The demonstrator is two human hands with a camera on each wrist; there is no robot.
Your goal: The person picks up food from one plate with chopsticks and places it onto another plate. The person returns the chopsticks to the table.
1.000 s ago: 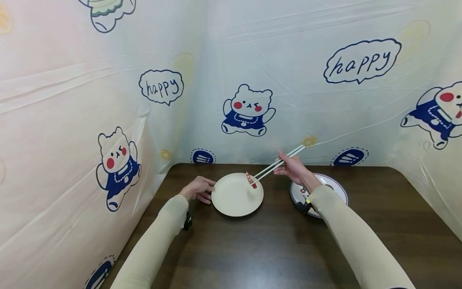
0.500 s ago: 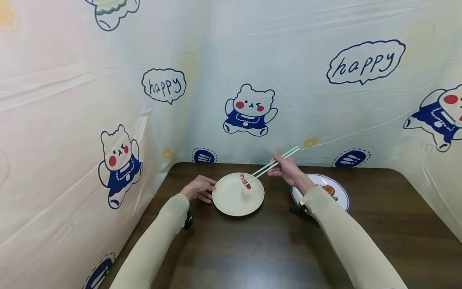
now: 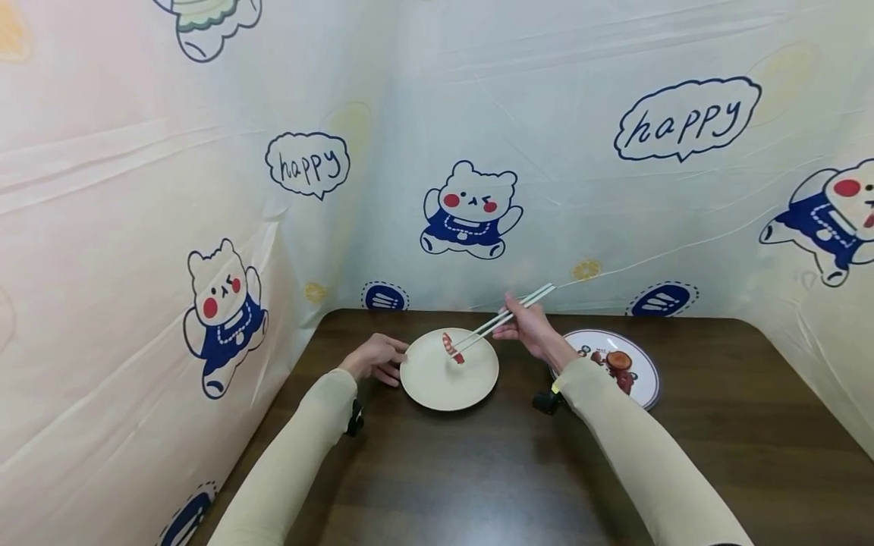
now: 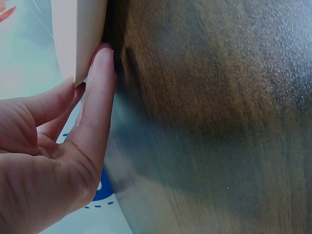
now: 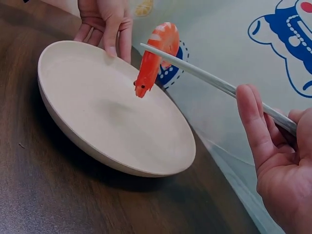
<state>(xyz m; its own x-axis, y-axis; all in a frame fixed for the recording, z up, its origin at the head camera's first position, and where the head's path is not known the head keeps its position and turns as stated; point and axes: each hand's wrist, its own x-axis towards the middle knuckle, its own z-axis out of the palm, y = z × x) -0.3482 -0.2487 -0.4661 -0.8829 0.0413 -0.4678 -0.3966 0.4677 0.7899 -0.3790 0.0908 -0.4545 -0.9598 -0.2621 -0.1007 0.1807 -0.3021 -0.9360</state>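
Dark brown wood-grain table (image 3: 464, 470) in foreground; farther on, the left hand (image 3: 375, 356) pinches the rim of a round cream plate (image 3: 444, 388). Right hand (image 3: 536, 330) holds two pale, slender chopsticks (image 5: 207, 77), tips gripping a curved orange-red shrimp (image 5: 158, 51), raised above the plate's surface; behind, a pale, bear-printed sheet (image 3: 580, 167) hangs.

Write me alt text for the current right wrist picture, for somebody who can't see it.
A right hand holds chopsticks gripping an orange-and-white shrimp, head pointing down, above a pale round plate. The left hand holds the plate's rim. Beneath is a dark wood-grain table; behind is a cartoon-printed cloth.
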